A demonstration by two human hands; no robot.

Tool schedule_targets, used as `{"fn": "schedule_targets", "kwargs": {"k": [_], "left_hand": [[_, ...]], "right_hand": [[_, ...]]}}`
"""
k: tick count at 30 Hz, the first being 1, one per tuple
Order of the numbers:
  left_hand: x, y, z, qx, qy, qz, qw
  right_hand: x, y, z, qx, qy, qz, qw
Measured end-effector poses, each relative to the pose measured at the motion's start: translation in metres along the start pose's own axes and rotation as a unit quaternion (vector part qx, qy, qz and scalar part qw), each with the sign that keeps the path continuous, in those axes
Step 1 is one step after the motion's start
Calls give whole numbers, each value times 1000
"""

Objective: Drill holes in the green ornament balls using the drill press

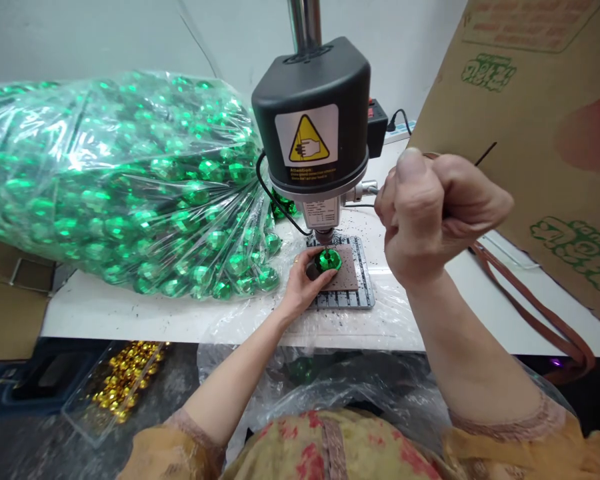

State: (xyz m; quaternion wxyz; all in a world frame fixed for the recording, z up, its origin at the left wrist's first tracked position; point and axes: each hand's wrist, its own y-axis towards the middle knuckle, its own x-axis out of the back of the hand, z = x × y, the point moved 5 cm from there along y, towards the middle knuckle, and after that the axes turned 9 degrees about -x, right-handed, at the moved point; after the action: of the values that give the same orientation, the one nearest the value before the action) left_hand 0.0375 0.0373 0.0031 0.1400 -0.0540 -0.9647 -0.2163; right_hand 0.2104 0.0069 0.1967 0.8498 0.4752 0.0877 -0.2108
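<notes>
My left hand [305,279] is closed around a shiny green faceted ball [329,262], thumb on the near side and fingers on the far side. The ball rests on a brown square pad [349,270], which lies on the slotted metal base [366,293] of a small drill press. Directly over the ball is the black-housed drill press [313,113], its spindle reaching down to the ball's top. My right hand [430,210] is raised in a fist beside the machine, at the end of its metal lever [366,189]; the fingers hide most of the grip.
A large clear bag of green balls [130,187] fills the table's left side. A printed cardboard box [545,147] stands at right, with a brown strap [535,303] below. Dark shavings dot the white table [130,313]. Gold balls [130,373] sit in a clear bin below.
</notes>
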Motion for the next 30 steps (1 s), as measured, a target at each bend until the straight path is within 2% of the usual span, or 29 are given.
{"fn": "schedule_targets", "kwargs": {"k": [12, 18, 21, 27, 30], "left_hand": [[0, -1, 1, -11, 3, -4, 1000], [-1, -1, 1, -13, -7, -5, 1000], [-1, -1, 0, -17, -8, -4, 1000], [-1, -2, 2, -26, 1, -1, 1000], [-1, -2, 3, -25, -4, 1, 1000]], "right_hand": [[7, -14, -6, 40, -20, -22, 999], [8, -17, -8, 22, -1, -39, 999], [11, -20, -9, 40, -12, -43, 998], [15, -24, -14, 89, -4, -40, 995], [16, -25, -15, 81, -11, -21, 996]]}}
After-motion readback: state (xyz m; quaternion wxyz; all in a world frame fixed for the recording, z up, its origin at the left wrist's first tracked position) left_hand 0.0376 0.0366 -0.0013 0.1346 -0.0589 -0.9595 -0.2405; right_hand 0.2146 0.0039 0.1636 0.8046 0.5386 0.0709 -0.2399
